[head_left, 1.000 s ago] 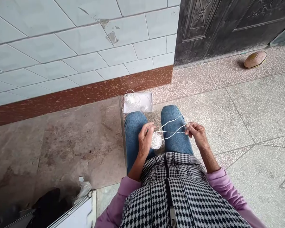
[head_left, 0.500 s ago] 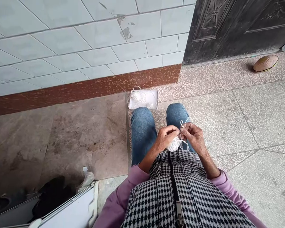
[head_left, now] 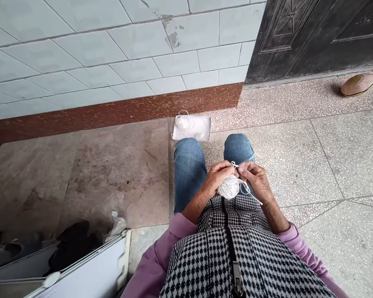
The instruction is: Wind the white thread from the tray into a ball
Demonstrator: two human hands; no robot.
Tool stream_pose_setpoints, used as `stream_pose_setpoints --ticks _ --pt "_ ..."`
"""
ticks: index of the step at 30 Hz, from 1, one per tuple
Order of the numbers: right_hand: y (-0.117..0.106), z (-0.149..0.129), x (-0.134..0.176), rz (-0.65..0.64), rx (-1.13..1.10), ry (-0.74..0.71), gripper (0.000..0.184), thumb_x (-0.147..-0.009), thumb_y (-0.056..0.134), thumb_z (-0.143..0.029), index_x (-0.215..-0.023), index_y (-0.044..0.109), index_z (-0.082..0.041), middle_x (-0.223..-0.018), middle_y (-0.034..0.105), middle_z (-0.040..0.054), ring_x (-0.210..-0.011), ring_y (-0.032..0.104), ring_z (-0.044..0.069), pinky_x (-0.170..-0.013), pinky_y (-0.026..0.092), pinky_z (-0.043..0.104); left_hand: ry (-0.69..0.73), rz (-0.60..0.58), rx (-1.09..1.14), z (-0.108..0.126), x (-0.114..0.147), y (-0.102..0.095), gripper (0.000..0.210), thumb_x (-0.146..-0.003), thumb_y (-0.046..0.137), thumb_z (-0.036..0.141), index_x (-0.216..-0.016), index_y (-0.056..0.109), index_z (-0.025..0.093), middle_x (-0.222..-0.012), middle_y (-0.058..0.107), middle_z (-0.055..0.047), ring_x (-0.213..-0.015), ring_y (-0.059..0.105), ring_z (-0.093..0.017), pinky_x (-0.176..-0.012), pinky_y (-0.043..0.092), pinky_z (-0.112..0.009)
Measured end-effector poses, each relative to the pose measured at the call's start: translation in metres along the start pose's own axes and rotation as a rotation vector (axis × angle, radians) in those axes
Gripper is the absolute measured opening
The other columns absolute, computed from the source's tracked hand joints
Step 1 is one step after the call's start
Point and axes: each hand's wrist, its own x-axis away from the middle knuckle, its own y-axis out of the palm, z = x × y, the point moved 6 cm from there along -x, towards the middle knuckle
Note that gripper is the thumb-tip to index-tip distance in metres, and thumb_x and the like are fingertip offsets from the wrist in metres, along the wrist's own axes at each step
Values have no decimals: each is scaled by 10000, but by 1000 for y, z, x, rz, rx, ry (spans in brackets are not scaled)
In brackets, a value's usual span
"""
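Note:
Between my hands, over my lap, hangs a ball of white yarn (head_left: 228,187). My left hand (head_left: 216,178) is closed at the upper left of the ball, pinching a strand of white yarn with a small loop (head_left: 234,164) standing above the fingertips. Close beside it, my right hand (head_left: 256,179) pinches the same strand between thumb and forefinger. Loose yarn ends (head_left: 248,191) dangle below the right fingers, to the right of the ball. The palms and the curled fingers underneath are hidden.
A shallow white box (head_left: 202,126) with white yarn balls (head_left: 182,122) lies on the floor past my knees, by the tiled wall (head_left: 174,62). At the lower left stands a white rack (head_left: 90,265) with dark items. A ball (head_left: 358,85) rests near the dark door (head_left: 304,37).
My fingertips have drawn the loop down and towards the left hand. The yarn ball shows more fully, and the loose ends hang further right. The view has shifted slightly.

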Motion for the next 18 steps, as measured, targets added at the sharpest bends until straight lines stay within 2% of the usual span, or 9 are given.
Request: stream_pose_setpoints --ticks 4,8,10,14,18 --pt "-3 -5 0 47 41 -60 405 -849 879 -560 -742 693 -216 -529 491 -52 -469 365 87 -462 281 251 34 74 -23 1 -1 -8 463 -754 862 597 -778 673 175 -735 698 -26 -596 654 -148 -564 497 -261" --pt "-5 -7 1 11 -191 -1 333 -840 879 -505 -775 696 -235 -574 429 -59 -495 318 86 -449 279 245 68 220 -1 3 -1 -25 460 -720 892 568 -753 639 185 -715 683 -4 -608 679 -157 -571 523 -259" --pt "-10 -9 1 -13 -282 10 310 -827 891 -474 -774 694 -240 -610 402 -55 -520 307 89 -440 290 234 74 249 2 4 -1 -28 472 -712 900 570 -752 622 190 -727 685 2 -621 701 -169 -588 550 -273" --pt "-36 -12 2 38 -414 -30 265 -833 910 -421 -787 719 -243 -616 257 -73 -535 203 88 -404 260 190 68 197 -39 4 -3 -22 470 -747 876 592 -769 628 194 -751 698 -4 -635 730 -187 -594 577 -292" --pt "-59 -10 4 62 -434 5 242 -850 915 -399 -841 755 -218 -620 191 -89 -538 144 85 -383 269 150 55 122 12 6 4 -19 446 -795 859 585 -807 641 196 -760 716 -28 -629 703 -183 -578 565 -292"
